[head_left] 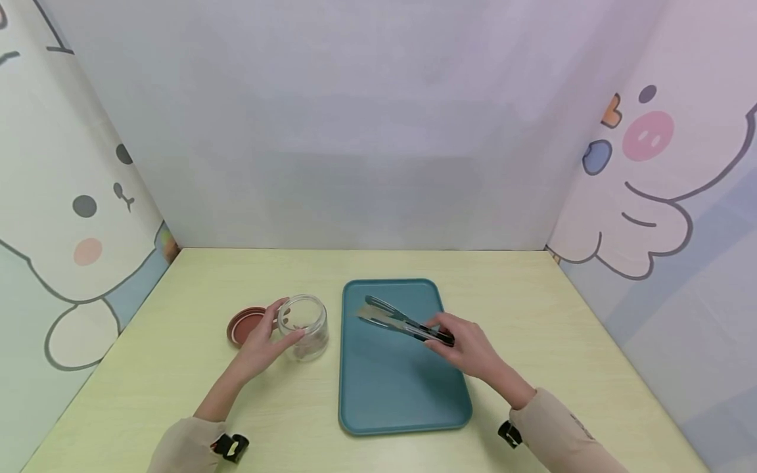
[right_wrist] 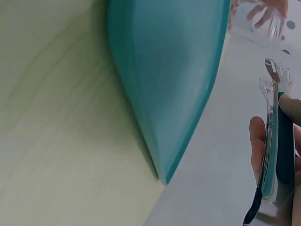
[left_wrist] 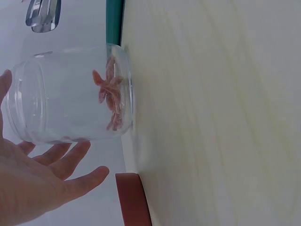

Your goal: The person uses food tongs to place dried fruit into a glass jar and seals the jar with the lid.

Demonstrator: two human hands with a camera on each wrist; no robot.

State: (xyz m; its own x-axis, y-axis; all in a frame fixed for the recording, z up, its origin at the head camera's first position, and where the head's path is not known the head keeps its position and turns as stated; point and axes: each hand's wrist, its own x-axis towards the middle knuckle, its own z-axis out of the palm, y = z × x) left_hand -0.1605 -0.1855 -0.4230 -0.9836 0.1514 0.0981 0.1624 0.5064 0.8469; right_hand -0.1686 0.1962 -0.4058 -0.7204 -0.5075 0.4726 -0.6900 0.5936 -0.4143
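A clear glass jar (head_left: pixel 307 328) stands upright and uncovered on the table, left of the tray. Several reddish-brown, finger-like pieces (left_wrist: pixel 110 92) lie at its bottom. My left hand (head_left: pixel 263 345) holds the jar near its mouth, thumb on the near side and fingers round the left. With my right hand (head_left: pixel 470 345) I grip a pair of tongs (head_left: pixel 405 323) by the dark handle end. Their metal tips, slightly apart, point left over the blue-green tray (head_left: pixel 402 394). In the right wrist view nothing shows between the tong tips (right_wrist: pixel 273 70).
A red-brown round lid (head_left: pixel 242 325) lies on the table left of the jar, partly behind my left hand. The light wooden table (head_left: pixel 520 295) reaches back to a pale curtain (head_left: pixel 367 197). Curtains with cartoon animals stand at both sides.
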